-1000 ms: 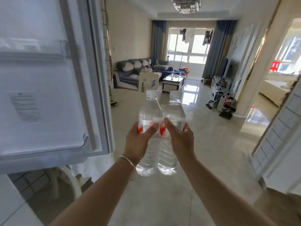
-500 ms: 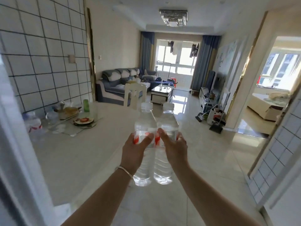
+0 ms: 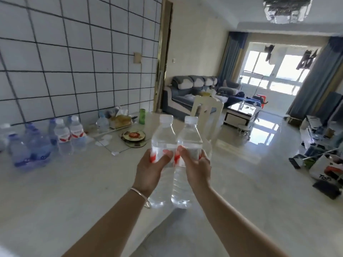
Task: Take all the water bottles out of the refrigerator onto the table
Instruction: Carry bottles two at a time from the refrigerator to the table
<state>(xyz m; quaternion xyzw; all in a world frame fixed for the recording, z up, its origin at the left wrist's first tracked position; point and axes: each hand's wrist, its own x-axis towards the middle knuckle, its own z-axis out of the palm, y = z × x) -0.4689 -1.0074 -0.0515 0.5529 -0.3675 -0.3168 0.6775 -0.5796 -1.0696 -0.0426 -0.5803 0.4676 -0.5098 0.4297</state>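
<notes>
The far-left group of bottles on the desk is blurred; its bluish ones run together, so I cannot count them, and one at the frame's left edge is cut off. Just right of them two clearer bottles with red-and-white labels stand upright against the tiled wall. Behind these, clutter near the wall is hard to make out: a small bottle, some bags or wrapped food, a green cup, and a round plate on a glass mat.

The desk's near edge runs diagonally from lower centre up toward the white chair at mid-frame. Much bare desk surface lies in the lower left of the frame, in front of the standing bottles. To the right, the shiny floor stretches toward the sofa and window.

At frame centre, the left hand grips the left bottle around its label, and the right hand grips the right bottle likewise, fingers wrapped. Both bottles are clear, full, white-capped, upright and touching side by side, held above the desk's edge; their lower halves are partly hidden behind the hands. A thin bracelet circles the left wrist.
</notes>
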